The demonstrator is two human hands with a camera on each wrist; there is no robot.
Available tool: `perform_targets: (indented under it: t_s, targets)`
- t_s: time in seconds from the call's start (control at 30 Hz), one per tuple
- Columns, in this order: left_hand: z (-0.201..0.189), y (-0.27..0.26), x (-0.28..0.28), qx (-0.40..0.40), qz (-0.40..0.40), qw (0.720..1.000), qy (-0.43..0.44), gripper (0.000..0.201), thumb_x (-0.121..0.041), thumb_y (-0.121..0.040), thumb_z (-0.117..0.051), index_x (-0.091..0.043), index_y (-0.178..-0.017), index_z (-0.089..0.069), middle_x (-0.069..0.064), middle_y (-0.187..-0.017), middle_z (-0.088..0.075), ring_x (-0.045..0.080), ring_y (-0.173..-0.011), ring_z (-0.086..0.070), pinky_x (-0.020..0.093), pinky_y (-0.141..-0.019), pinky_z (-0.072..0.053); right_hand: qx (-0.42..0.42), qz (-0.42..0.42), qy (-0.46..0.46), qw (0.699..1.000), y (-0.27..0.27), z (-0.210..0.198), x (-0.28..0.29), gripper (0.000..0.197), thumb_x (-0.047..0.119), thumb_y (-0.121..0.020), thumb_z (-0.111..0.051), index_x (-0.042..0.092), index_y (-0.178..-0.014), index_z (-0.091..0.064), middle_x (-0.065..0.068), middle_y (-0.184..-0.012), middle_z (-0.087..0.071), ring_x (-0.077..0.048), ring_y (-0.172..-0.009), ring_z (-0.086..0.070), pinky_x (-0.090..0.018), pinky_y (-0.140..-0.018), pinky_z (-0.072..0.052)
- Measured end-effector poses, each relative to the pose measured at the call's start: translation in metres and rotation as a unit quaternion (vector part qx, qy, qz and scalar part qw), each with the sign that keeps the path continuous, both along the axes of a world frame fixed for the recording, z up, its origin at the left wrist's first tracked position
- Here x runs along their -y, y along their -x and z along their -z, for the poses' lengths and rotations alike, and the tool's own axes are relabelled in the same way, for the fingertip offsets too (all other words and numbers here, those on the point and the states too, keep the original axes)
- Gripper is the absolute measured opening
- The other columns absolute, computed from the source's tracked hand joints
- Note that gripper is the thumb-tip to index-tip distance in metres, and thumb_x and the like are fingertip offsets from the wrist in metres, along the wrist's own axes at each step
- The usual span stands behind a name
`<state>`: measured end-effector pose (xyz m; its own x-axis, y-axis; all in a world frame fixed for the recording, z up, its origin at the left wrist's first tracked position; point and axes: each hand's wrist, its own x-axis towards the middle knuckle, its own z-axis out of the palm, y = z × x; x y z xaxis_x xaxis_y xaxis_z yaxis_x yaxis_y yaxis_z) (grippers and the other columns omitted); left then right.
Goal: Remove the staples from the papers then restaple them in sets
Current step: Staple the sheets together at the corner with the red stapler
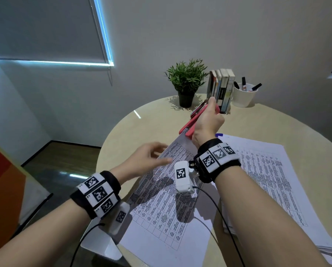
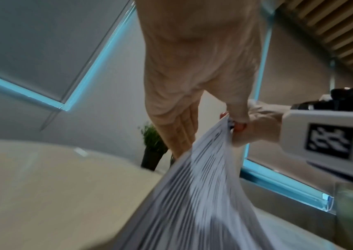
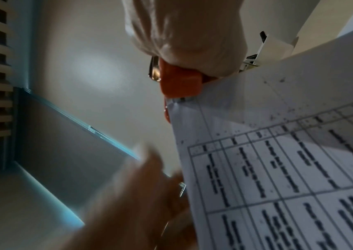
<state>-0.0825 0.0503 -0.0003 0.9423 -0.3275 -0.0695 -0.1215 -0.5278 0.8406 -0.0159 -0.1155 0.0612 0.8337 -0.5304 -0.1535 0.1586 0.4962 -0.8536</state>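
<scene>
right hand (image 1: 206, 122) clenched around red stapler (image 1: 188, 130), stapler biting top corner of printed paper set (image 1: 161, 199) lifted above round table (image 1: 142, 122), left hand (image 1: 144, 160) with fingers relaxed and spread beside the set's edge, second paper stack (image 1: 277, 180) lying on table at right

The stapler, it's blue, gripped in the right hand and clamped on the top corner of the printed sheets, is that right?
Not quite: the stapler is red, not blue. The head view and the right wrist view both show its red body. The rest holds: the right hand grips it, and it is clamped on the top corner of the printed sheets.
</scene>
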Motion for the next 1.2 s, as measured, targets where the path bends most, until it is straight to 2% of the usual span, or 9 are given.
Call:
perform_targets:
  t_s: [0.17,0.3,0.47,0.63,0.73,0.8,0.9,1.03,1.2]
  targets:
    - [-0.036,-0.021,0.036,0.169,-0.011,0.985,0.030,0.037,-0.033,-0.079,-0.076,-0.012,-0.109,-0.071,0.002,-0.095,-0.074,0.014,-0.085,-0.070,0.031,-0.080,-0.057,0.011,0.006,0.006,1.000,0.005,0.001,-0.007,0.029,0.029,-0.096,-0.057,0.012,-0.072,-0.057,-0.005,-0.065,-0.061,-0.019,-0.057,-0.060,-0.031,-0.058,-0.052]
    - [-0.041,-0.030,0.046,0.207,0.006,0.978,-0.005,0.027,-0.037,-0.078,-0.076,-0.013,-0.090,-0.075,0.006,-0.078,-0.075,0.025,-0.071,-0.069,0.043,-0.067,-0.056,0.006,0.014,0.011,1.000,0.006,0.000,0.000,0.030,0.030,-0.096,-0.058,0.012,-0.071,-0.058,-0.001,-0.062,-0.060,-0.009,-0.044,-0.057,-0.023,-0.048,-0.049]
    - [-0.034,-0.028,0.051,0.266,0.013,0.963,-0.031,0.038,-0.042,-0.082,-0.070,-0.005,-0.076,-0.073,0.007,-0.059,-0.066,0.022,-0.047,-0.051,0.036,-0.046,-0.046,0.003,0.017,0.004,1.000,0.005,0.003,0.002,0.033,0.032,-0.095,-0.057,0.011,-0.070,-0.058,-0.011,-0.068,-0.062,-0.023,-0.058,-0.060,-0.032,-0.057,-0.050]
    - [-0.042,-0.026,0.045,0.140,0.047,0.986,-0.076,0.028,-0.031,-0.078,-0.078,-0.007,-0.092,-0.072,0.009,-0.081,-0.073,0.021,-0.070,-0.067,0.040,-0.066,-0.056,-0.001,0.023,-0.011,1.000,0.005,0.006,0.006,0.033,0.034,-0.095,-0.056,0.011,-0.071,-0.057,-0.006,-0.057,-0.060,-0.020,-0.049,-0.057,-0.028,-0.051,-0.048]
    - [-0.023,-0.022,0.026,0.008,0.074,0.963,-0.260,0.017,-0.018,-0.082,-0.074,-0.013,-0.082,-0.058,0.001,-0.078,-0.063,0.010,-0.063,-0.057,0.021,-0.051,-0.047,-0.032,0.021,-0.076,0.996,0.004,0.001,0.017,0.032,0.040,-0.094,-0.057,0.013,-0.078,-0.059,-0.004,-0.064,-0.064,-0.019,-0.052,-0.062,-0.025,-0.048,-0.049]
    - [-0.007,-0.018,0.009,-0.034,0.040,0.957,-0.285,0.022,-0.009,-0.085,-0.067,-0.014,-0.071,-0.051,-0.002,-0.068,-0.054,0.010,-0.055,-0.051,0.017,-0.045,-0.039,-0.063,0.023,-0.134,0.989,0.002,-0.002,0.029,0.034,0.044,-0.093,-0.056,0.011,-0.085,-0.061,-0.005,-0.073,-0.067,-0.022,-0.057,-0.064,-0.025,-0.049,-0.050]
    - [0.000,-0.017,-0.025,-0.076,-0.021,0.974,-0.211,0.020,0.000,-0.089,-0.057,-0.009,-0.071,-0.053,0.001,-0.057,-0.055,0.012,-0.044,-0.053,0.020,-0.042,-0.040,-0.099,0.016,-0.187,0.977,0.000,-0.002,0.057,0.035,0.044,-0.091,-0.050,0.011,-0.086,-0.061,-0.006,-0.075,-0.068,-0.024,-0.059,-0.064,-0.026,-0.054,-0.050]
    - [-0.011,-0.026,-0.056,-0.086,-0.126,0.987,-0.052,0.017,0.008,-0.094,-0.048,0.000,-0.096,-0.062,0.007,-0.047,-0.055,0.021,-0.034,-0.047,0.022,-0.038,-0.036,-0.112,0.033,-0.191,0.975,0.006,0.002,0.105,0.033,0.041,-0.091,-0.046,0.011,-0.087,-0.059,-0.008,-0.079,-0.068,-0.024,-0.067,-0.065,-0.030,-0.062,-0.052]
    - [-0.045,-0.052,-0.027,-0.073,-0.172,0.979,0.086,0.026,0.009,-0.096,-0.044,-0.003,-0.110,-0.063,0.018,-0.087,-0.069,0.013,-0.046,-0.061,0.023,-0.045,-0.048,-0.059,0.069,-0.201,0.975,0.015,-0.011,0.170,0.033,0.042,-0.092,-0.043,0.014,-0.093,-0.059,-0.004,-0.080,-0.066,-0.021,-0.069,-0.065,-0.028,-0.068,-0.053]
